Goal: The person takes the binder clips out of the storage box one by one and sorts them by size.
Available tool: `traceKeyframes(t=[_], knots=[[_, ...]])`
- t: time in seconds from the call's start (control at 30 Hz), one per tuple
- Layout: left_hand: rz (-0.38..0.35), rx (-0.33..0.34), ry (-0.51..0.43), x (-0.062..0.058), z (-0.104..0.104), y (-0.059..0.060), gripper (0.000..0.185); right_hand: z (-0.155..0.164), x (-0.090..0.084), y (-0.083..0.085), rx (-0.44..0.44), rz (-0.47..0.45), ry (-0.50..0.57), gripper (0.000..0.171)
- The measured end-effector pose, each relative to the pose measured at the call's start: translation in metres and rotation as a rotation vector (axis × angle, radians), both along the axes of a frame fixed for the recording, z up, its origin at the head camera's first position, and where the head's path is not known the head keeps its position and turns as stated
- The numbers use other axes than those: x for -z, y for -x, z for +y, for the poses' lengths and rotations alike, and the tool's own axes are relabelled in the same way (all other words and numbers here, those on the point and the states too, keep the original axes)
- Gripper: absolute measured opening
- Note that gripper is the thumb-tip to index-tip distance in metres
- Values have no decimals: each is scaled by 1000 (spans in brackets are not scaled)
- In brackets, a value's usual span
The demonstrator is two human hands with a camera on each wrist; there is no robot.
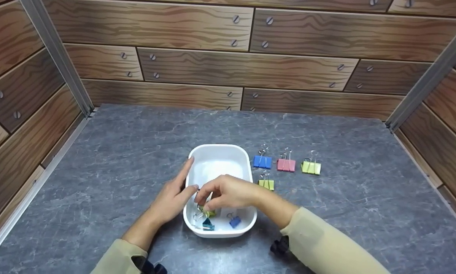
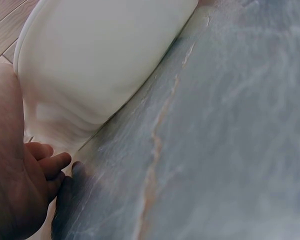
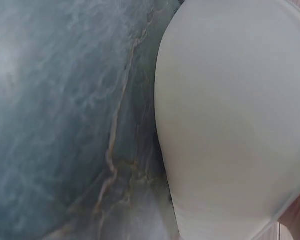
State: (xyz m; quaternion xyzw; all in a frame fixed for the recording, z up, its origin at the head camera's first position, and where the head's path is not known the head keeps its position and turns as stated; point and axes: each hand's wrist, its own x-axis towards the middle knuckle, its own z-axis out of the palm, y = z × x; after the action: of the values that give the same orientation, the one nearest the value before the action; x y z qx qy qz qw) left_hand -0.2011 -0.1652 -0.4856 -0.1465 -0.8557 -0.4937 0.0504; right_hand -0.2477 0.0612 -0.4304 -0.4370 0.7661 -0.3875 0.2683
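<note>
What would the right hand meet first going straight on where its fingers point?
Probably the lime-green clip in the white tray, just below the right hand; depth is unclear, and they may be touching.

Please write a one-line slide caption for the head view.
Left hand against a white tub, right hand inside it among small binder clips.

Upper garment: pale yellow-beige fabric left sleeve (image 1: pixel 117 257), 7–8 o'clock; matching fabric right sleeve (image 1: pixel 334 247), 4–5 o'clock, faint greyer patch near cuff. Black fittings with rounded projections: left unit (image 1: pixel 148 265), 7 o'clock; right unit (image 1: pixel 280 245), 5 o'clock. Left hand (image 1: pixel 171 199) and right hand (image 1: pixel 231 191): bare.
</note>
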Motion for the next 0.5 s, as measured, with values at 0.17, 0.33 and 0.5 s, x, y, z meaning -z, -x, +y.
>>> traceKeyframes(t=[0.17,0.33,0.5], knots=[[-11,6,-8,0,0,-1,77,-1,1,-1,-10,-19,-15,22],[-24,18,-18,-1,0,-1,76,-1,1,-1,-7,-30,-26,21],[-16,15,-20,-1,0,-1,76,-2,0,-2,-3,-13,-54,20]])
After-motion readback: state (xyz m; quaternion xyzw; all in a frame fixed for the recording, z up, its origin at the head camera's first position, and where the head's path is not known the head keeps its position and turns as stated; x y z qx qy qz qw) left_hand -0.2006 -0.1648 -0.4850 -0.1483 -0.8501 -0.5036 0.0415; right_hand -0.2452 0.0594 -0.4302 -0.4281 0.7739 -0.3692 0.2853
